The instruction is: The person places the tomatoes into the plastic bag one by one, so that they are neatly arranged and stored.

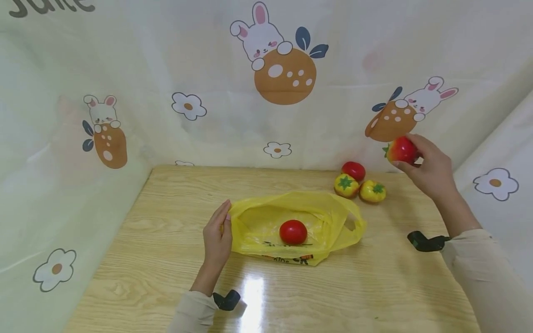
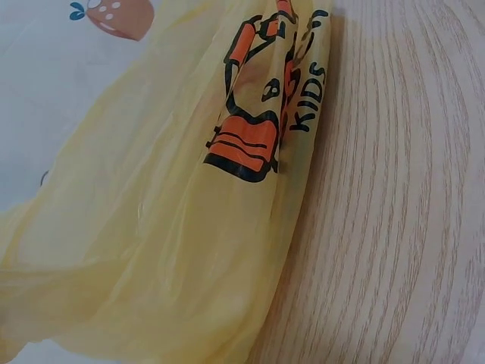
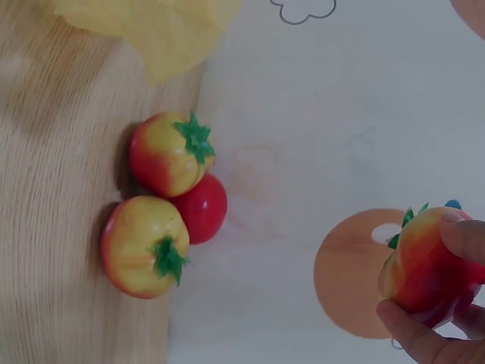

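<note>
My right hand (image 1: pixel 433 169) holds a red and yellow tomato (image 1: pixel 403 150) with a green leafy top, raised at the right above the table. In the right wrist view, thumb and fingers grip this tomato (image 3: pixel 432 265) from its sides. At the left end of a yellow plastic bag (image 1: pixel 258 203), my left hand (image 1: pixel 217 236) holds the rim between thumb and fingers. The bag lies with its mouth spread, and a red tomato (image 1: pixel 293 232) rests inside. Black and orange print (image 2: pixel 242 144) marks the bag's side. The left wrist view barely shows the left hand.
Behind the bag's right end, two yellow-red tomatoes (image 1: pixel 372 191) and a red one (image 1: pixel 354 170) sit close together near the table's back edge. A printed curtain (image 1: pixel 225 134) rises behind the wooden table (image 1: pixel 166 240) and along both sides.
</note>
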`<state>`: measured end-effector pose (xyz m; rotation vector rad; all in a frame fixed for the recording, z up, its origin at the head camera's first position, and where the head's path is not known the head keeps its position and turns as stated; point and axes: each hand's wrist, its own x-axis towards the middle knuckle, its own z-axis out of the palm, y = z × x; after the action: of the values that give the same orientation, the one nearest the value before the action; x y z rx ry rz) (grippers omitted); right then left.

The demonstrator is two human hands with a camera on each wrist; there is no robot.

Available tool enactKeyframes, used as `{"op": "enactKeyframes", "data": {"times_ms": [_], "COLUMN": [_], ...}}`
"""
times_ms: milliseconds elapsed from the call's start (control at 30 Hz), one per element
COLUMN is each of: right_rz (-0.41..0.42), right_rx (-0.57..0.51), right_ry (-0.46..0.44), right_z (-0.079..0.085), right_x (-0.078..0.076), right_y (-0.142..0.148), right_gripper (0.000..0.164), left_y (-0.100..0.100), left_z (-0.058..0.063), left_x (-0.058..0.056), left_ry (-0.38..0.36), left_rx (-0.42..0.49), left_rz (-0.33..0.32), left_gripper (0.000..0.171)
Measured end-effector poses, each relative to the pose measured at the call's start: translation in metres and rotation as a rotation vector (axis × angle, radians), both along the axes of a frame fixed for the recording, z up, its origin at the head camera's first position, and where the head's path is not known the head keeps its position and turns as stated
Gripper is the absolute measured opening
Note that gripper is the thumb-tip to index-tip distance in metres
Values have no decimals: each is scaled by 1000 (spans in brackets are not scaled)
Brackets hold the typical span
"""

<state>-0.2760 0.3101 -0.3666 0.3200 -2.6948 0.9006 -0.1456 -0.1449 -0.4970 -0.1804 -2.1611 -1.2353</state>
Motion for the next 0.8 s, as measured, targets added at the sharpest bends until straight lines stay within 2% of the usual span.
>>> {"op": "enactKeyframes", "data": {"times_ms": [267,433,567,667,800], "right_rz": [12,13,2,19,50], "right_rx": [-45,-103,-151,-173,-182], "right_ry": [-8,7,88,176,240], "right_z": [6,11,14,19,26], "right_x": [4,10,18,22,27], "right_y": [-5,-10,-19,-27,-40], "right_gripper": [74,74,73,74,76], "left_y": [1,0,-1,-1,-1], "left_z": [2,1,4,6,6], "left_x": [1,-1,-3,-3,-4], "left_ry": [-12,1,9,3,-2], "left_rx": [14,-6,-16,-22,-21], "left_rz": [-10,7,-7,-15,-8], "left_gripper": [32,32,32,32,32]}}
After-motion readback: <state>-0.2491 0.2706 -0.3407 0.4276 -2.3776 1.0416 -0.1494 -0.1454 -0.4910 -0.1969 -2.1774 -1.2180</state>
